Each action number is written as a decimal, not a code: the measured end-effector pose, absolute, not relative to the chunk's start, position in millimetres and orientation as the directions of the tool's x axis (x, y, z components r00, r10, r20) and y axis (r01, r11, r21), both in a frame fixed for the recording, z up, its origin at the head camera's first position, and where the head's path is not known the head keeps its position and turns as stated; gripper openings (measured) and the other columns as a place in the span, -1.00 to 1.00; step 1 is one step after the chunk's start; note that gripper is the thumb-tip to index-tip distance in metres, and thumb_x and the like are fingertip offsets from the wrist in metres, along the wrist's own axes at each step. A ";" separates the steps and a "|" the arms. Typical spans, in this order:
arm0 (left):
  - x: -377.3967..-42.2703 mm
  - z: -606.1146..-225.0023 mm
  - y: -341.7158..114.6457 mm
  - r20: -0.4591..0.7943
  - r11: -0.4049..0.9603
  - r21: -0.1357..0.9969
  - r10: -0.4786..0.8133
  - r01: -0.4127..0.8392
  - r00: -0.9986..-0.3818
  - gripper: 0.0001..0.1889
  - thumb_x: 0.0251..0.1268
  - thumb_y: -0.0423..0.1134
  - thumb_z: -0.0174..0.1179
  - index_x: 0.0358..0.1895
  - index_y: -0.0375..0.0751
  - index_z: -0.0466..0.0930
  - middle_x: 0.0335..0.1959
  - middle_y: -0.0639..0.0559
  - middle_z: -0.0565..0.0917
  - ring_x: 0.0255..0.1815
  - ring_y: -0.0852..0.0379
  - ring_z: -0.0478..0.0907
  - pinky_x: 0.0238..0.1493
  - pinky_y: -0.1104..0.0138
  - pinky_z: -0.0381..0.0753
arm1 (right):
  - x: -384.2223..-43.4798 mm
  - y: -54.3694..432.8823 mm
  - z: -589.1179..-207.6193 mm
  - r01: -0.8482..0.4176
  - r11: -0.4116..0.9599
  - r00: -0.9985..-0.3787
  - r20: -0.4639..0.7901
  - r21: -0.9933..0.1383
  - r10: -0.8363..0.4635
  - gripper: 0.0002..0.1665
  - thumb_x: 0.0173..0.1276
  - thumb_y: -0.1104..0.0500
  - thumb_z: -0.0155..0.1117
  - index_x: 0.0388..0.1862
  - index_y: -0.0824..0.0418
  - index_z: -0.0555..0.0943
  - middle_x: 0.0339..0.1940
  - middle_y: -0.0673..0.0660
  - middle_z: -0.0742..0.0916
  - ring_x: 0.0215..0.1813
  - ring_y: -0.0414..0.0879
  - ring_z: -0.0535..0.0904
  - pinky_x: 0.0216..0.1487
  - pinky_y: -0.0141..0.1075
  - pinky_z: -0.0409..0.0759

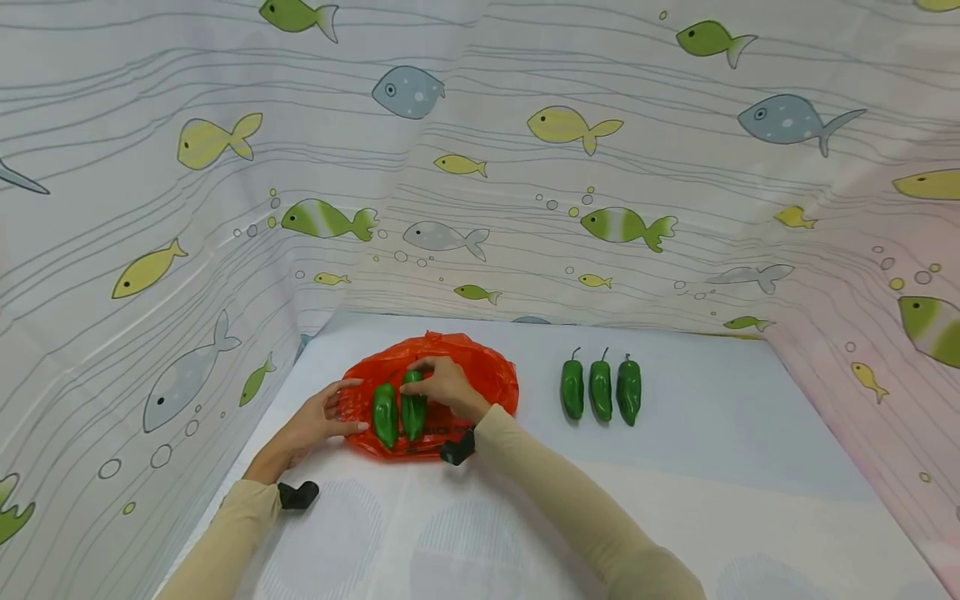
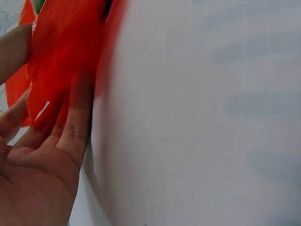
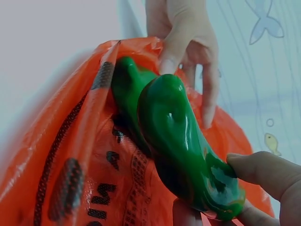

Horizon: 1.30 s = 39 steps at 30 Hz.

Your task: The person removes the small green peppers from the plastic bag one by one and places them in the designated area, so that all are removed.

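My right hand [image 1: 446, 387] pinches a green chili pepper [image 3: 174, 141] near one end between thumb and fingers, over a red plastic bag [image 1: 487, 375]. Beside it, a second green pepper [image 1: 386, 417] lies on the bag, partly behind the held one in the right wrist view. At the bag's left edge, my left hand [image 1: 313, 425] touches the plastic with its fingers fairly straight and apart. Through the thin red film, some of these fingers [image 2: 80, 99] show in the left wrist view. Dark print marks the bag's near side.
To the right of the bag, three green peppers [image 1: 601, 390] with stems lie in a row on the white table [image 1: 720, 433]. Fish-patterned sheets [image 1: 510, 192] form walls at the back and both sides. A black wrist camera mount [image 1: 457, 448] sits at the right wrist.
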<state>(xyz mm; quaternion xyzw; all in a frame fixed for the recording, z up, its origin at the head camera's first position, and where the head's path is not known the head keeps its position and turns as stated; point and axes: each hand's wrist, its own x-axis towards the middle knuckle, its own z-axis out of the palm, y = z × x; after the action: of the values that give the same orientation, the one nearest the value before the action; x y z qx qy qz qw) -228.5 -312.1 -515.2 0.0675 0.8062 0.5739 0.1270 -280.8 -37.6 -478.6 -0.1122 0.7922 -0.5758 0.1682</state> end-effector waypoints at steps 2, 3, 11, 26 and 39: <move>-227.6 -515.4 -312.3 -0.130 0.337 0.941 0.252 -0.040 -0.959 -0.10 0.19 -0.26 0.53 0.56 -0.09 0.22 0.49 -0.32 0.32 0.40 -0.30 0.38 0.15 0.33 0.59 | -279.6 -35.5 -476.9 0.012 0.296 -0.912 -0.131 -0.955 -0.388 -0.49 0.27 0.11 0.58 0.18 0.17 0.68 -0.01 0.03 0.68 -0.09 -0.09 0.59 0.00 -0.09 0.71; -227.3 -515.5 -312.4 -0.131 0.339 0.940 0.251 -0.040 -0.959 -0.10 0.19 -0.26 0.53 0.56 -0.09 0.21 0.49 -0.32 0.32 0.40 -0.30 0.38 0.16 0.34 0.59 | -278.8 -34.4 -476.1 0.012 0.290 -0.910 -0.131 -0.957 -0.393 -0.48 0.27 0.11 0.58 0.19 0.17 0.67 -0.01 0.03 0.68 -0.09 -0.09 0.60 0.00 -0.08 0.71; -226.0 -515.8 -312.9 -0.137 0.336 0.941 0.244 -0.049 -0.960 -0.11 0.19 -0.27 0.52 0.56 -0.10 0.21 0.49 -0.31 0.31 0.38 -0.27 0.40 0.13 0.36 0.59 | -276.0 -26.5 -468.1 0.022 0.251 -0.901 -0.128 -0.968 -0.415 -0.38 0.28 0.13 0.57 0.30 0.21 0.62 0.03 0.05 0.67 -0.12 -0.07 0.65 -0.11 -0.18 0.74; -229.5 -516.0 -313.1 -0.114 0.357 0.934 0.234 -0.024 -0.966 -0.10 0.18 -0.24 0.53 0.56 -0.10 0.23 0.51 -0.29 0.29 0.37 -0.26 0.40 0.12 0.40 0.57 | -276.4 -10.0 -459.1 0.025 0.201 -0.879 -0.117 -0.979 -0.462 -0.36 0.28 0.15 0.56 0.31 0.26 0.60 0.06 0.05 0.67 -0.18 -0.07 0.70 -0.04 -0.06 0.73; -228.9 -516.9 -311.5 -0.094 0.337 0.942 0.241 -0.008 -0.966 -0.10 0.16 -0.28 0.54 0.55 -0.13 0.23 0.47 -0.31 0.34 0.32 -0.26 0.45 0.07 0.40 0.61 | -273.8 1.5 -456.1 0.004 0.232 -0.885 -0.111 -0.973 -0.452 -0.39 0.28 0.12 0.57 0.30 0.15 0.64 0.16 0.03 0.64 -0.08 -0.05 0.70 -0.01 -0.03 0.73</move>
<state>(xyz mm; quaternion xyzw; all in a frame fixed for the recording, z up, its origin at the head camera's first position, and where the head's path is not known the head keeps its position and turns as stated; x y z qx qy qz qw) -228.9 -311.5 -516.9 0.0721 0.8102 0.5713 0.1091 -273.8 1.5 -456.1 -0.1473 0.7615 -0.6021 0.1895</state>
